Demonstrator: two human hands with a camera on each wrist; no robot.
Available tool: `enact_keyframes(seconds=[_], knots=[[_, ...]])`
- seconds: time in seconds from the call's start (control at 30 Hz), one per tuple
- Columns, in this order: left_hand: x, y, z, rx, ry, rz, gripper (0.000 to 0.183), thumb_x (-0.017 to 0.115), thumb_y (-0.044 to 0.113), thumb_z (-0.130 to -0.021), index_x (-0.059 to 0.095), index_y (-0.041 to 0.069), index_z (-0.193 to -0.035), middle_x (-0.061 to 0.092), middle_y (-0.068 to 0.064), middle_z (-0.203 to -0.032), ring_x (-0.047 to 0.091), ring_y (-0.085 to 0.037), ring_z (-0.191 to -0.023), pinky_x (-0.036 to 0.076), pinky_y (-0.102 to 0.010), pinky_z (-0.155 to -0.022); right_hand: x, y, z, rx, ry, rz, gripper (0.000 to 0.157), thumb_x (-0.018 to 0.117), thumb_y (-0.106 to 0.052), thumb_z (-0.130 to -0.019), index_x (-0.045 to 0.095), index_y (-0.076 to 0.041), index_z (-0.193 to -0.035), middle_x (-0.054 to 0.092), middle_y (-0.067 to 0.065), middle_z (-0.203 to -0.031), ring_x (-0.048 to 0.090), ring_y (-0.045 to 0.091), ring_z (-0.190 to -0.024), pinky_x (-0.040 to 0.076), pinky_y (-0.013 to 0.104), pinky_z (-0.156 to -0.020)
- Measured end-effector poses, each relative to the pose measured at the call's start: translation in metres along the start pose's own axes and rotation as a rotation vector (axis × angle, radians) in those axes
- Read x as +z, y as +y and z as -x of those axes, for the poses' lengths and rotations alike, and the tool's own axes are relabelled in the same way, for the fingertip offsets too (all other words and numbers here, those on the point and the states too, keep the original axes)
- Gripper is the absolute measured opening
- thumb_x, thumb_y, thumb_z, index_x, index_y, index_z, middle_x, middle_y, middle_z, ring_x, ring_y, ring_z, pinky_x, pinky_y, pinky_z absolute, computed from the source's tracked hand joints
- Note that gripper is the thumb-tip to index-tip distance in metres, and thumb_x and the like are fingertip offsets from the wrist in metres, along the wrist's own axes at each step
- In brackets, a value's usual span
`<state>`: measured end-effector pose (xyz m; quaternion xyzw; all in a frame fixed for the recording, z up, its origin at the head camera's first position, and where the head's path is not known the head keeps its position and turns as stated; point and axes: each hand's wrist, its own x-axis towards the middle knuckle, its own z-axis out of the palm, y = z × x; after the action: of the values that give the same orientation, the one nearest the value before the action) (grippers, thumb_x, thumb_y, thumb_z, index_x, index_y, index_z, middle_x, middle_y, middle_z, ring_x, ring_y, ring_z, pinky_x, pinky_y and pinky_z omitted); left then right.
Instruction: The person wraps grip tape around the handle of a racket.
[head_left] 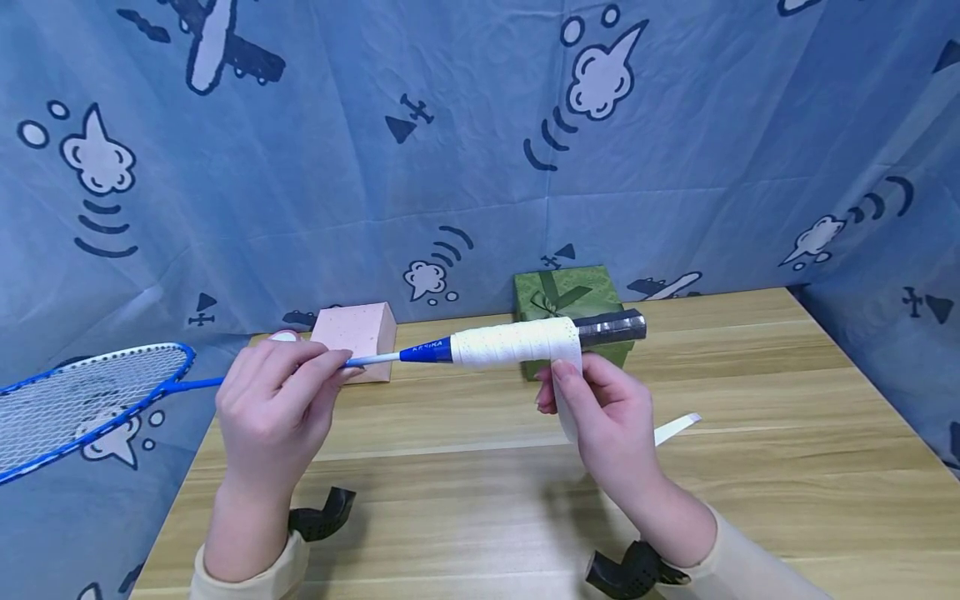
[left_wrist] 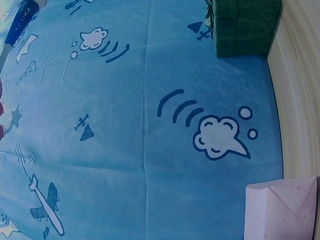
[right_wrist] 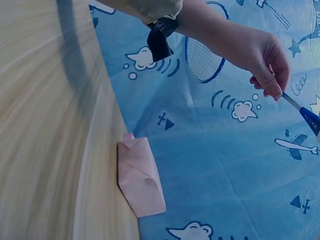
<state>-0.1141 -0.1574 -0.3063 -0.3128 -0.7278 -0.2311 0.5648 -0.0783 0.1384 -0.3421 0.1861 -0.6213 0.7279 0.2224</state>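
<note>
White overgrip tape [head_left: 513, 342] covers most of the handle on our badminton racket [head_left: 426, 351], which stretches between both hands. We've got the shaft [head_left: 382, 358] pinched in our left hand [head_left: 273, 400], while our right hand [head_left: 611, 412] pinches the tape's loose strip [head_left: 567, 417]. Pink box [head_left: 351, 327] sits just beyond the left, green gift box [head_left: 567, 285] beyond the right.
</note>
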Motion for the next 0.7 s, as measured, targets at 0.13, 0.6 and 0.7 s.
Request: enact_keyframes(seconds=[0.13,0.6,0.7], knots=[[-0.0011,0.0007,-0.0004,-0.012,-0.01,-0.013,0.033,0.071,0.029,-0.099,0.078,0.001,-0.083,0.069,-0.015,-0.075,0.058,-0.037,-0.061,0.047,-0.05,-0.059,0.0002,-0.0008,-0.0002,0.009,0.006,0.001,0.018,0.054,0.008,-0.102,0.065,0.013,-0.089,0.07,0.005,-0.076,0.066,0.014,-0.065,0.059,0.025,-0.065],[-0.0012,0.0002,-0.0035,0.035,-0.004,0.023,0.032,0.07,0.023,-0.098,0.076,0.0,-0.078,0.064,-0.01,-0.066,0.047,-0.025,-0.048,0.035,-0.039,-0.045,0.0007,-0.004,-0.0014,0.049,0.025,-0.024,0.019,0.053,0.008,-0.102,0.06,0.014,-0.085,0.069,0.005,-0.076,0.067,0.014,-0.067,0.06,0.027,-0.064],[-0.0015,-0.0001,-0.004,0.039,-0.015,0.033,0.026,0.069,0.018,-0.096,0.076,0.0,-0.078,0.064,-0.009,-0.066,0.043,-0.023,-0.047,0.033,-0.036,-0.044,0.0007,-0.0042,-0.0016,0.05,0.023,-0.019,0.019,0.053,0.008,-0.102,0.06,0.014,-0.085,0.069,0.005,-0.077,0.067,0.014,-0.067,0.06,0.027,-0.064]])
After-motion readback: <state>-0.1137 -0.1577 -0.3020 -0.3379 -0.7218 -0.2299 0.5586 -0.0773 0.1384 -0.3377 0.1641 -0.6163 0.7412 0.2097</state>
